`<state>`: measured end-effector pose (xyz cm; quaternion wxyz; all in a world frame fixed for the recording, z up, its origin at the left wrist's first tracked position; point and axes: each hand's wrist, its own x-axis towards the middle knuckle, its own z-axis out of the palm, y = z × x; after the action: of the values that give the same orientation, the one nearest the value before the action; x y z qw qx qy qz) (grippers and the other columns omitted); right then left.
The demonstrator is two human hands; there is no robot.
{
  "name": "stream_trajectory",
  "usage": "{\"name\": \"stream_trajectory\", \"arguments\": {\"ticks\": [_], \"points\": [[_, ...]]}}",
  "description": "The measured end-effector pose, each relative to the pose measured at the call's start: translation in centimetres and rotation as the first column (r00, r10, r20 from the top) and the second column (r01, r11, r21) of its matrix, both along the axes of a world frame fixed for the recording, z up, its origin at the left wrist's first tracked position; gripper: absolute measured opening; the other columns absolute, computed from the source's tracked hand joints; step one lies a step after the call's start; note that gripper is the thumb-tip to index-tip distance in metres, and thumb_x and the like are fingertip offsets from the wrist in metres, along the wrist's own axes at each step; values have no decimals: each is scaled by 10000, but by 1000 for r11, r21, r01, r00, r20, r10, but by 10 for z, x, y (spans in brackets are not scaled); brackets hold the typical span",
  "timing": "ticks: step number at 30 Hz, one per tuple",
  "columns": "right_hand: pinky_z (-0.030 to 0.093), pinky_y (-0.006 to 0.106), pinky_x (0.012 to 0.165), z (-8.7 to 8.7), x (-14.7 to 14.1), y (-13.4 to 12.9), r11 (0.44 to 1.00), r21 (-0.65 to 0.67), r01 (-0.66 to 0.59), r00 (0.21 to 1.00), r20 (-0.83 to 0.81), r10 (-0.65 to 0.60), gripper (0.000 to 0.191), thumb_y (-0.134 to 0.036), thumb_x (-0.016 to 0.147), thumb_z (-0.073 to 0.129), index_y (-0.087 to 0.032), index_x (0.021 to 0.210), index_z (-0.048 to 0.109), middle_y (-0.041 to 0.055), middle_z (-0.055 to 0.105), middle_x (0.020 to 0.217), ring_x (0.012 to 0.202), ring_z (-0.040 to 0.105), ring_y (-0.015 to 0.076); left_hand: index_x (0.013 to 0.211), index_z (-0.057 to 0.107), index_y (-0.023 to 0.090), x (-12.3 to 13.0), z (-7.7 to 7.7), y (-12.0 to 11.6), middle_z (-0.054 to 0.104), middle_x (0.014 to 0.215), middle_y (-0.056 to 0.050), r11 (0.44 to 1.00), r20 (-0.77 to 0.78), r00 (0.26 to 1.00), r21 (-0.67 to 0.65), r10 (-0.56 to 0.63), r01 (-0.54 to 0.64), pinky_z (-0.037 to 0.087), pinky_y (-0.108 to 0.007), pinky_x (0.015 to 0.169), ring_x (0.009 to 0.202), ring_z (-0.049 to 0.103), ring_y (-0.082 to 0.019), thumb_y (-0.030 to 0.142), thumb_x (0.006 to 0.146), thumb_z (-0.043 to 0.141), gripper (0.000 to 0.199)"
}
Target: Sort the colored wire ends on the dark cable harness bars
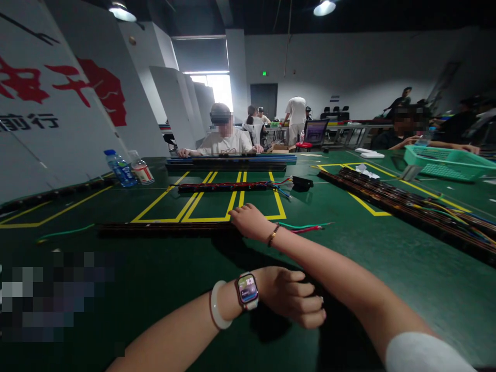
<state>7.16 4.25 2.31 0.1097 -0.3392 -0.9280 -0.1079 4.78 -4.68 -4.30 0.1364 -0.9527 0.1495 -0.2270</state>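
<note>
My right hand (251, 221) reaches across my left arm, its fingers bent over the right end of a long dark bar (163, 229). Green and red wires (306, 227) come out past that hand, and a green wire (65, 232) trails from the bar's left end. Below it, my left hand (292, 295) hangs above the table with its fingers curled in; nothing shows in them, though the palm is hidden. A watch and a pale bangle are on that wrist. Farther off lies a shorter dark bar (225, 186) with coloured wires and a black block (302, 183) at its right.
Yellow tape lines mark the green table (155, 299). Several wired bars (403, 212) lie at right, near a green basket (445, 163). Two bottles (121, 168) stand at left. Across the table a person (227, 137) sits behind more long bars (232, 163).
</note>
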Motion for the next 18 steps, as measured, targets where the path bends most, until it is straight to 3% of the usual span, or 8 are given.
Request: {"name": "stream_trajectory", "arguments": {"ticks": [4, 8, 12, 18], "points": [[320, 493, 1001, 3, 67, -22, 984, 172, 35, 990, 127, -58, 314, -147, 902, 403, -71, 1155, 574, 207, 606, 1129, 1070, 538, 305, 984, 596, 304, 1, 10, 0, 612, 1108, -15, 994, -16, 994, 46, 104, -103, 444, -316, 796, 888, 551, -138, 282, 883, 497, 143], [313, 484, 1040, -11, 122, -35, 977, 186, 107, 984, 121, -131, 369, -119, 883, 423, -63, 1226, 545, 218, 556, 1239, 1175, 490, 313, 1007, 589, 256, 3, 16, 0, 597, 1096, -49, 984, -12, 985, 53, 173, -172, 445, -317, 706, 797, 551, -127, 274, 876, 499, 160], [321, 463, 1059, -30, 152, -32, 988, 95, 123, 991, 43, -127, 366, -221, 939, 394, -104, 1264, 517, 183, 559, 1259, 1220, 476, 284, 1044, 574, 230, 2, 16, 2, 587, 1108, -69, 976, -24, 978, 66, 209, -207, 431, -323, 687, 795, 546, -140, 282, 870, 506, 194], [419, 410, 990, -62, 168, -16, 969, -229, 95, 952, -262, -155, 438, -376, 962, 373, -101, 1281, 495, 174, 572, 1236, 1142, 539, 243, 1068, 558, 175, 0, 20, 3, 613, 1041, -88, 957, -103, 953, -33, 284, -289, 413, -324, 672, 750, 545, -151, 282, 888, 470, 226]]}}
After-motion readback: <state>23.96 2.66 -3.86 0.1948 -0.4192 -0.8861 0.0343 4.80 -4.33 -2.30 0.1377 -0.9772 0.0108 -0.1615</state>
